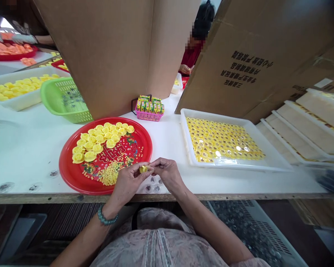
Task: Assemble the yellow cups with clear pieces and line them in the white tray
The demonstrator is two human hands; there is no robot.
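Observation:
Between my two hands, over the right edge of a red round tray [65, 163], is a small yellow plastic piece [144, 169]. My left hand [131, 180] pinches it between thumb and fingers. My right hand [167, 172] is closed at its right side, fingertips pressed together; what they hold is hidden. On the tray lie several yellow cup-shaped pieces [98, 138] at the back and a scatter of tiny yellow discs [110, 173] at the front. Several small clear pieces with dark centres [149, 188] rest on the table below my hands.
At right, a white tray [189, 148] holds rows of yellow pieces; stacked white trays [289, 150] stand beyond. A pink basket [149, 116] of small boxes sits before cardboard sheets [111, 48]. A green basket [48, 98] is back left. Co-workers' gloved hands [23, 39] show far left.

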